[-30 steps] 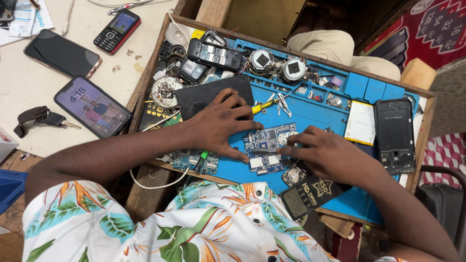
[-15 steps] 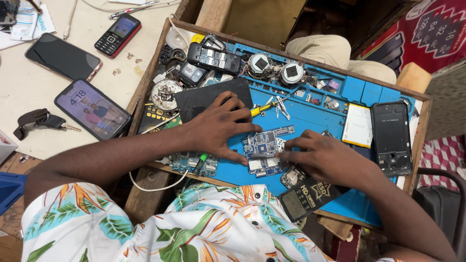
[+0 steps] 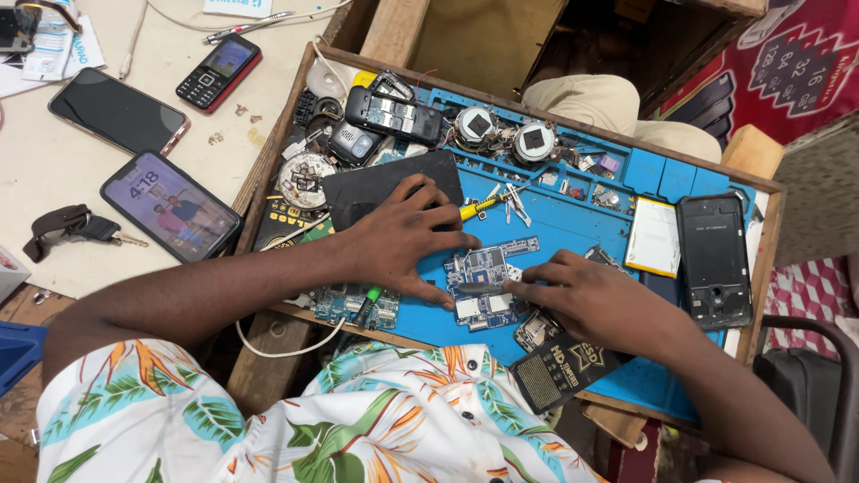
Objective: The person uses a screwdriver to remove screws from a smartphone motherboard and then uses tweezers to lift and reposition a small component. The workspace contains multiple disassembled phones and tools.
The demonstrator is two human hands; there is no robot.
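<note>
From the head camera, looking down: the blue work mat (image 3: 573, 224) sits in a wooden tray (image 3: 268, 170), and the circuit board (image 3: 488, 279) lies near the mat's middle; the left hand (image 3: 403, 237) rests flat, fingers spread, its fingertips touching the board's edge at nine o'clock; that grip is apart, clamped on nothing I can see; the right hand (image 3: 591, 300) comes in from four o'clock, its fingers drawn together on a thin dark tool (image 3: 479, 288) laid across the board's lower half; what kind of tool, I cannot tell. A black flat panel (image 3: 376, 183) lies under the left hand at eleven o'clock; a yellow-handled screwdriver (image 3: 479, 207) sits just above the board at twelve; a phone back shell (image 3: 713, 259) and a pale battery (image 3: 653, 237) lie well off at three o'clock. On the table (image 3: 80, 215) beside the tray, at nine o'clock, lies a lit smartphone (image 3: 170, 206); a dark smartphone (image 3: 116, 112) and a keypad phone (image 3: 217, 73) lie beyond it; keys (image 3: 72, 226) sit near the edge.
</note>
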